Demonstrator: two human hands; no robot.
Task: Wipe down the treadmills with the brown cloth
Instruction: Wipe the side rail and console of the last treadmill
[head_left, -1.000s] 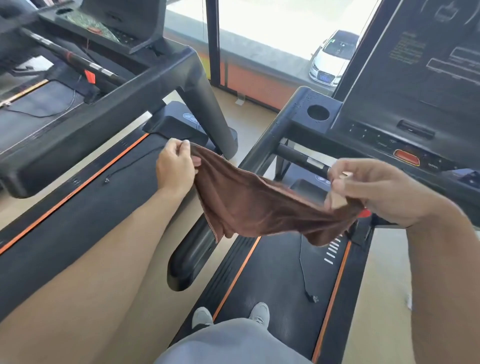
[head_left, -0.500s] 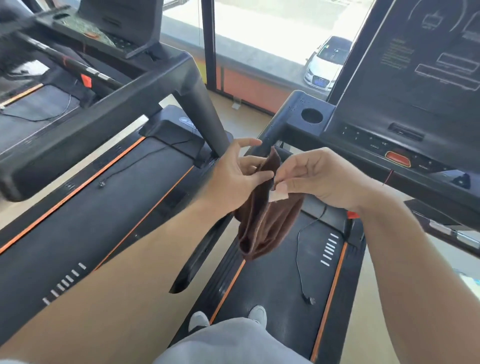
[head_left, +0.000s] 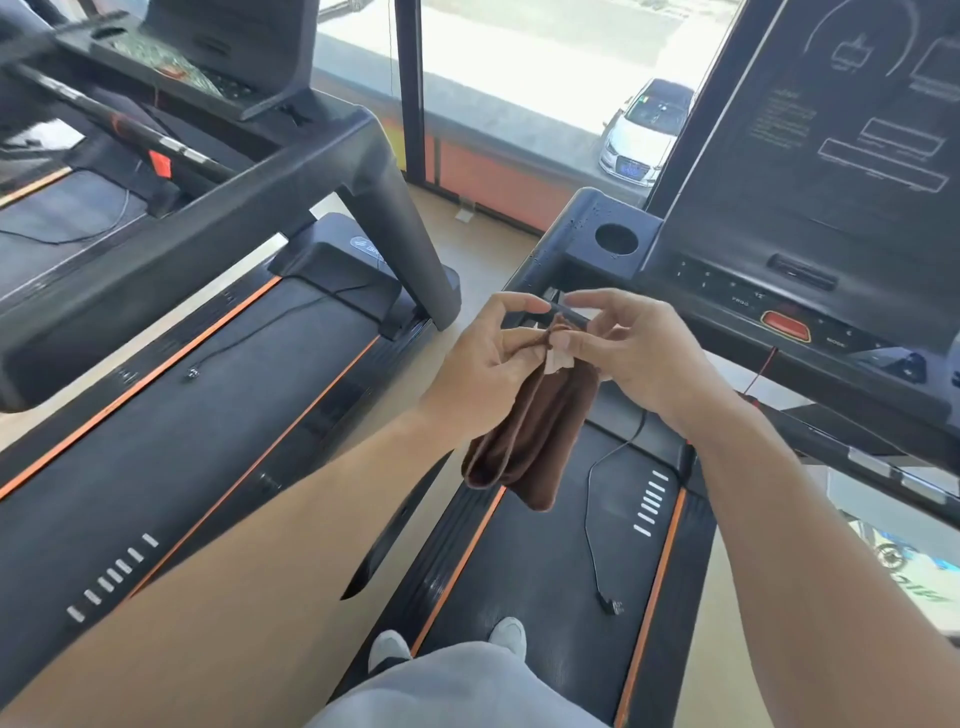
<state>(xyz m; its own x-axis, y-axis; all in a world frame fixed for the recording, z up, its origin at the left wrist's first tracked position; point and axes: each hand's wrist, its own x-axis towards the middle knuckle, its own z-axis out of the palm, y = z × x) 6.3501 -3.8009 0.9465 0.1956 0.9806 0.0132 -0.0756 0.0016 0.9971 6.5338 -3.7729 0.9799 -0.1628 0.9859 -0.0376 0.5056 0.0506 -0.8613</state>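
Both bare forearms reach forward and converge in front of the body. The left hand pinches the top of the cloth between thumb and curled fingers, index finger stretched out above. The right hand meets it fingertip to fingertip, thumb and fingers pinching the same top edge, wrist bent slightly inward.

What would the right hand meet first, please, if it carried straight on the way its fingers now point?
The right hand points leftward, so it would most likely meet the left hand first, which pinches the same top edge of the brown cloth. Their fingertips look almost touching already, though depth is hard to judge.
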